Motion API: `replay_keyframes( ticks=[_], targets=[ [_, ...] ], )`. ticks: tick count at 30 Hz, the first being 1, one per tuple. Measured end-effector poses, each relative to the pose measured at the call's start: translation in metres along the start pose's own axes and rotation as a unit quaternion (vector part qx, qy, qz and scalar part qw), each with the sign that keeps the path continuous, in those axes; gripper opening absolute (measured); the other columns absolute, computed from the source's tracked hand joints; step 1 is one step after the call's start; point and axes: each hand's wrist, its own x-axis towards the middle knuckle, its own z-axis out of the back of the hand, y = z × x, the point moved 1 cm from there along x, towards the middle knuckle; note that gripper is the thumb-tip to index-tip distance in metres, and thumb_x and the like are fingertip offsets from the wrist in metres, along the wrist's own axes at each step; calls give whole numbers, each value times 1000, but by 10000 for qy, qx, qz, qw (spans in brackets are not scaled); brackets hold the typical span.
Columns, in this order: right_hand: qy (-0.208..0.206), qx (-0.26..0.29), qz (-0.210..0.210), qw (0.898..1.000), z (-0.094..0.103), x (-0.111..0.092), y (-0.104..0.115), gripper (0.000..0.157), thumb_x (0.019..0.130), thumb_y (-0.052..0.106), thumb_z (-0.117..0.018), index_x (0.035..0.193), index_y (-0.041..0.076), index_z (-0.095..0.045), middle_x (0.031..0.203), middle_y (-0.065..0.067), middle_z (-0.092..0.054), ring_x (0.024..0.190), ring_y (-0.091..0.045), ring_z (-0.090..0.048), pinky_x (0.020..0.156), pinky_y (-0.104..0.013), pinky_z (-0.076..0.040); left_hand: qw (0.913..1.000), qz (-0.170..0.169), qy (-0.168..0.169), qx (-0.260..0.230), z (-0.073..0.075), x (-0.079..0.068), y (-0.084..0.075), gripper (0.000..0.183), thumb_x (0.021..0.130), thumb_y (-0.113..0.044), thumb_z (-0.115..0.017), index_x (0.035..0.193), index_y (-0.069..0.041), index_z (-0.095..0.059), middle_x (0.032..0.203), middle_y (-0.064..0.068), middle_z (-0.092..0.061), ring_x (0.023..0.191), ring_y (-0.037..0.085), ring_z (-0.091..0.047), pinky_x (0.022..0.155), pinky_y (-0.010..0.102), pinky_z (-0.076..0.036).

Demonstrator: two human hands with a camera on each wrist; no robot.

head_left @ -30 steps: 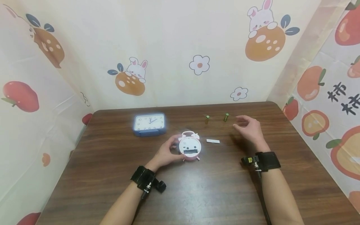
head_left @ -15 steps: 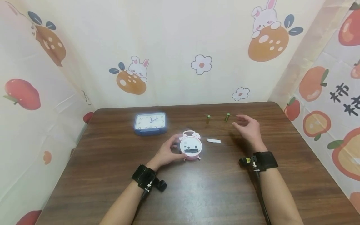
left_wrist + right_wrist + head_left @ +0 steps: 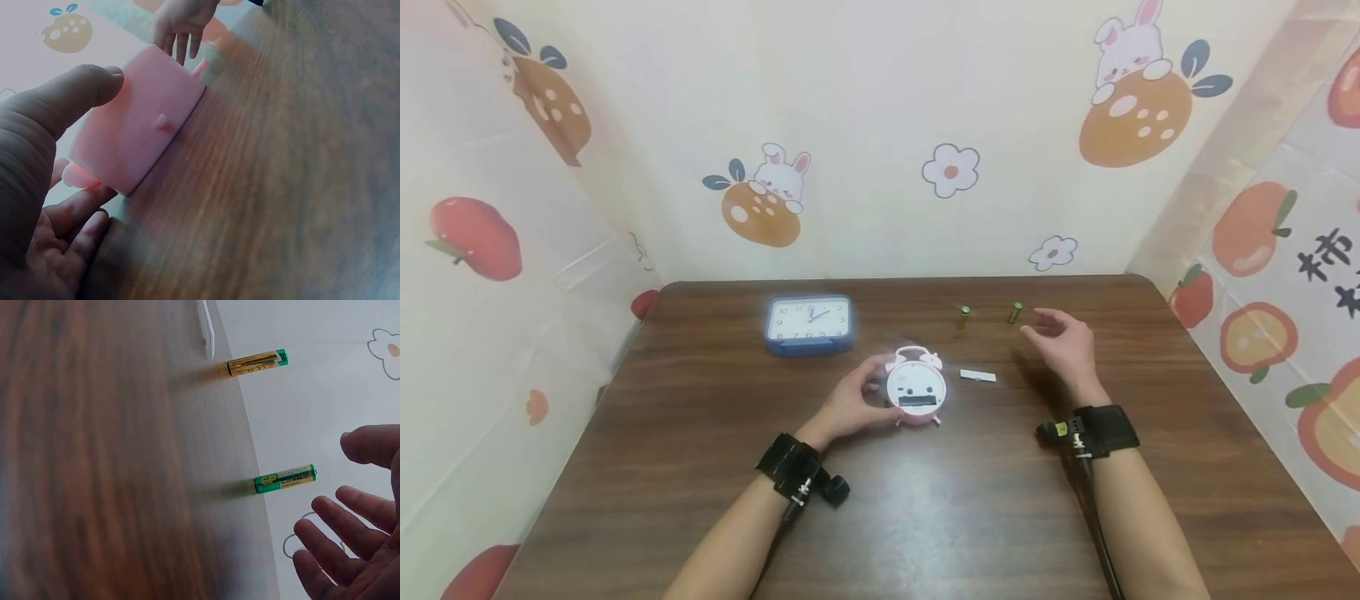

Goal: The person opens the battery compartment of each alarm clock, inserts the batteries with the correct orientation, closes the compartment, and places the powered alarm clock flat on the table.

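The left hand (image 3: 855, 398) holds a small pink twin-bell alarm clock (image 3: 917, 389), whose white back faces up with a dark battery slot showing. In the left wrist view, the thumb lies along the clock's pink side (image 3: 140, 112) and other fingers reach round behind it. The right hand (image 3: 1064, 346) is held over the table, fingers spread and loosely bent, with nothing in it. Just left of its fingertips a green GP battery (image 3: 285, 479) stands on end; a gold-and-green battery (image 3: 257, 362) stands farther left. Between clock and right hand lies a thin white battery cover (image 3: 978, 376).
A blue rectangular clock (image 3: 809, 325) with a white dial sits at the back left of the brown wooden table (image 3: 715, 400). Patterned curtains (image 3: 865, 167) enclose the table's back and sides. Black camera straps (image 3: 1107, 431) with cables circle both wrists.
The head view has shifted a little, so the scene sits farther right. The right hand has drifted slightly left, closer to the nearer battery. The left hand's hold on the alarm clock is unchanged.
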Motion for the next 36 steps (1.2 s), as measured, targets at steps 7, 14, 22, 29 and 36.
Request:
replay_keyframes(
  ticks=[7,14,22,29,36],
  targets=[
    [13,139,-71,9999,-5,3,-2,56,86,44,-68,130,10,-59,124,-16,-65,111,-33,-64,85,-30,-51,10000,52,43,-28,1,1,-3,85,64,-26,-89,137,-34,-46,123,-2,-61,114,15,-57,99,35,-48],
    [-52,349,-94,9993,-12,11,-2,53,87,40,-69,129,10,-59,126,-16,-63,114,-33,-62,94,-44,-49,10000,55,-21,50,5,1,-2,86,63,-26,-90,137,-33,-46,123,-2,-61,113,15,-57,99,36,-48],
    [-44,398,-161,9991,-19,20,-2,50,86,38,-70,127,11,-60,124,-14,-64,111,-30,-63,84,-24,-47,9998,156,-7,100,2,-1,-1,85,64,-30,-89,137,-37,-46,122,-2,-61,112,17,-57,98,34,-48],
    [-46,469,-245,9986,-23,24,-3,49,86,35,-71,127,11,-61,122,-14,-65,110,-29,-63,79,-16,-45,9998,179,17,76,1,-1,-3,85,64,-32,-89,137,-35,-46,123,-1,-61,114,18,-57,99,37,-48],
    [-172,492,-260,9983,-29,28,-4,44,85,27,-73,124,10,-63,119,-15,-67,106,-27,-65,77,-13,-46,10000,53,47,45,1,-1,-2,83,65,-29,-89,136,-35,-46,127,-2,-59,117,15,-56,99,35,-48]
  ],
)
